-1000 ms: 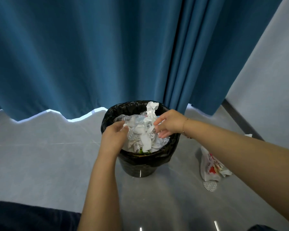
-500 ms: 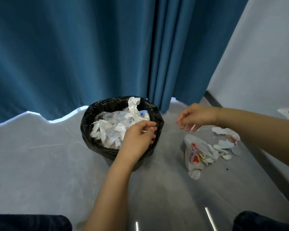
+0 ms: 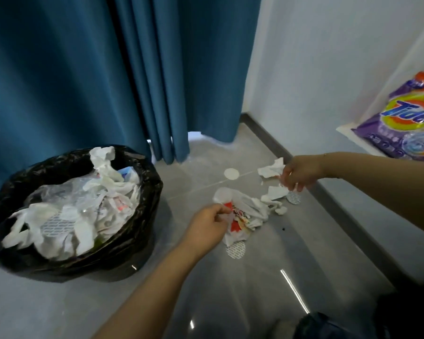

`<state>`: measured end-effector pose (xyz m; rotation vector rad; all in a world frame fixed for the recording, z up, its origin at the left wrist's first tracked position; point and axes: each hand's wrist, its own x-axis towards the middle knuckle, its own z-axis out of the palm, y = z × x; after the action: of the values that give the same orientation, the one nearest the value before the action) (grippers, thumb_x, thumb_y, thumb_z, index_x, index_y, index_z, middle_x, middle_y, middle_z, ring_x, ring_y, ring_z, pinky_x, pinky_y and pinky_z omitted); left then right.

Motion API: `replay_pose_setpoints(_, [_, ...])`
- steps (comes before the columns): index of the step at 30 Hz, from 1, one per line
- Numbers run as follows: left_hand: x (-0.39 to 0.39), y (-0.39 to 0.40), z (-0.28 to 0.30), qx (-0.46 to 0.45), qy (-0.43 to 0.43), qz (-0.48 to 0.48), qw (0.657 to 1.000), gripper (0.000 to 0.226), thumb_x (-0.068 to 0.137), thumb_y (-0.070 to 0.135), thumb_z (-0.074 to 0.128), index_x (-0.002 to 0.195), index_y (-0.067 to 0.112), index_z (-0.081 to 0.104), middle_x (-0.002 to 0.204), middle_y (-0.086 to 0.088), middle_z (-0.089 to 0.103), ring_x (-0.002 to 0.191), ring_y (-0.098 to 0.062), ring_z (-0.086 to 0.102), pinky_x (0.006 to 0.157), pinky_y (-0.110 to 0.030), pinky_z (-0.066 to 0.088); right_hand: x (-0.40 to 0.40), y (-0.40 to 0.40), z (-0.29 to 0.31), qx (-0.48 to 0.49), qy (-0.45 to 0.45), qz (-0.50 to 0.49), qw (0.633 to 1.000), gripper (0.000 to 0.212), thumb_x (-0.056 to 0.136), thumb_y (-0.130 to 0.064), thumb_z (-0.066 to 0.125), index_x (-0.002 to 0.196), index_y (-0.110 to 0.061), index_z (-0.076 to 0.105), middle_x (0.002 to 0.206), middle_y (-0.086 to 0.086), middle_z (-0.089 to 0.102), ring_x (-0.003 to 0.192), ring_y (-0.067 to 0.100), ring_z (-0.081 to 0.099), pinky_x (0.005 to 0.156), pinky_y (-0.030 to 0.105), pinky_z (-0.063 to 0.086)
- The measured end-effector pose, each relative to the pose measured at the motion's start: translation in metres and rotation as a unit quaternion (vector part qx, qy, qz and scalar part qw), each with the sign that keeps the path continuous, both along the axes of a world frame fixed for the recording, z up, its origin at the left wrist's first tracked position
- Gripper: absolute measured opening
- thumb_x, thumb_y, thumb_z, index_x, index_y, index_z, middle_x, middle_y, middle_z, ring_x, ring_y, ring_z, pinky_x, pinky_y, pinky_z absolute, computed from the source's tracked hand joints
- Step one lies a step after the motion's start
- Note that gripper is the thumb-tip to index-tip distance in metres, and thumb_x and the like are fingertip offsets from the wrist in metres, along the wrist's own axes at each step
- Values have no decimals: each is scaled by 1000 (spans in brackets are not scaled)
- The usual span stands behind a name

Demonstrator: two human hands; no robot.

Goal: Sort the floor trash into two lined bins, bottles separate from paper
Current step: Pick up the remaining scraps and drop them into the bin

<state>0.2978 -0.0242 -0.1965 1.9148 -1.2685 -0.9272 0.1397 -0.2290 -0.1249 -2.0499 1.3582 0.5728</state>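
Step in hand: paper pickup. Your left hand [image 3: 209, 227] pinches the printed wrapper [image 3: 240, 220] on the floor beside the lined bin [image 3: 142, 231]; your right hand [image 3: 300, 173] pinches a crumpled paper [image 3: 271, 170] near the wall. Next: carry both to the bin.

blue curtain [image 3: 83, 69], white wall [image 3: 328, 57], glossy grey floor [image 3: 230, 277].

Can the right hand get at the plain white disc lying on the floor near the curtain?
Probably yes: the white disc lies uncovered on bare floor, beside the right hand, though that hand already pinches a crumpled paper.
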Motion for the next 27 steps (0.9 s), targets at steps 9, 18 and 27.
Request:
replay_pose_setpoints(9, [14, -147, -80, 29, -104, -34, 994, 37, 91, 12, 50, 129, 15, 52, 135, -7, 49, 122, -22, 47, 103, -30, 36, -31, -49, -152, -136, -145, -257, 946, 28, 89, -14, 54, 115, -5, 61, 115, 16, 63, 97, 30, 60, 73, 24, 40])
replay_pose_setpoints(18, [29, -253, -146, 50, -185, 0, 981, 39, 93, 18, 50, 131, 12, 49, 137, -15, 41, 124, -33, 38, 101, -40, 35, -32, -123, -196, -189, -165, -259, 933, 40, 90, -27, 60, 126, -12, 57, 136, 11, 46, 120, 30, 50, 101, 37, 41])
replay_pose_setpoints(27, [52, -287, -179, 97, -228, 20, 969, 49, 87, 32, 64, 130, 16, 47, 134, -14, 34, 122, -34, 32, 94, -44, 39, 7, -179, -233, -185, -142, -223, 946, 63, 83, -38, 66, 138, -22, 39, 145, 11, 31, 125, 34, 43, 102, 45, 41])
